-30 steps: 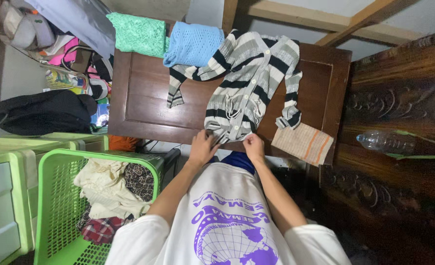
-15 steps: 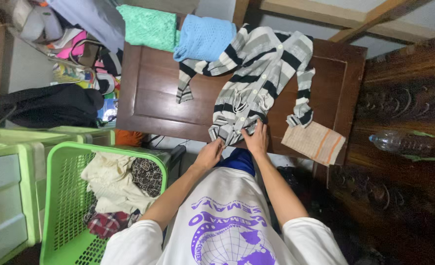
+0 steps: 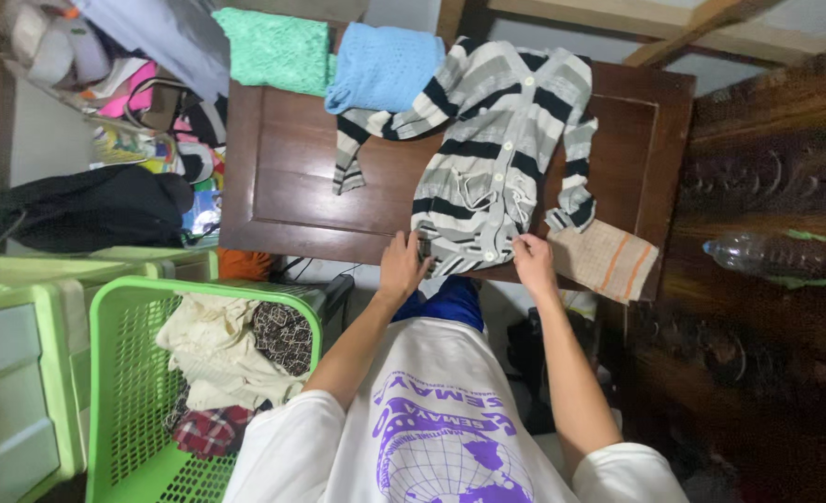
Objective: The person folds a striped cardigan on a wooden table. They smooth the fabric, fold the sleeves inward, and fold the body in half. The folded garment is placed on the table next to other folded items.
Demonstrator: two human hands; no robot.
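A grey, black and white striped cardigan (image 3: pixel 487 140) lies spread on a dark wooden table (image 3: pixel 292 177), buttons up, one sleeve trailing left and the other bent down at the right. My left hand (image 3: pixel 402 264) grips the cardigan's bottom hem at its left corner. At the hem's right corner my right hand (image 3: pixel 532 261) holds the fabric. Both hands are at the table's near edge, spread apart along the hem.
A folded blue knit (image 3: pixel 385 67) and a folded green cloth (image 3: pixel 278 48) lie at the table's far edge. A beige striped cloth (image 3: pixel 608 259) sits by my right hand. A green laundry basket (image 3: pixel 124 391) with clothes stands at the left. A plastic bottle (image 3: pixel 757 253) rests on carved wood at right.
My hands moved apart along the cardigan's hem, the right one going rightward. The bunched lower part of the cardigan is now pulled flat and wider.
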